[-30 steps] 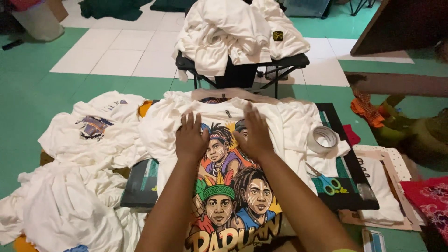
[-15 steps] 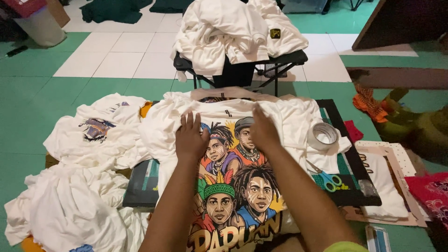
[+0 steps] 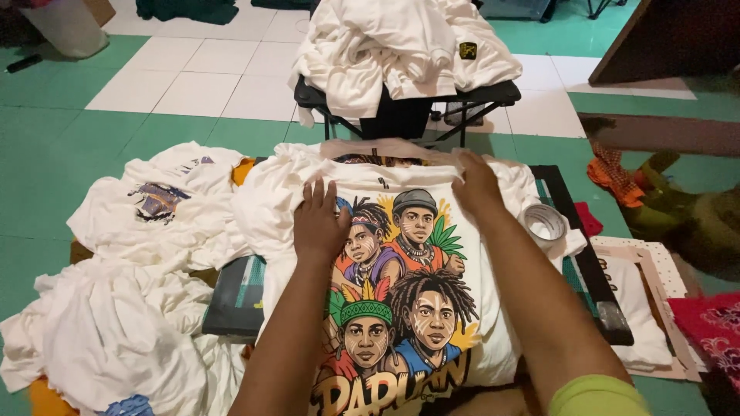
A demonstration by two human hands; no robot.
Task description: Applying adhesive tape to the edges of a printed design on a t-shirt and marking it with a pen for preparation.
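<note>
Wrinkles are the main risk: the white cotton T-shirt with a colourful print of four faces (image 3: 401,285) lies spread over a dark flat board (image 3: 231,296) on the floor, and the left hand (image 3: 320,223) rests on it open and flat, fingers spread, gripping nothing. The right hand (image 3: 476,183) curls at the collar edge, apparently pinching the fabric; an uneven tug there could skew the shirt. A roll of clear tape (image 3: 544,224) sits just beside the right forearm, where a sleeve could catch and drag it. Loose white shirts (image 3: 123,339) heaped at left might creep onto the board.
</note>
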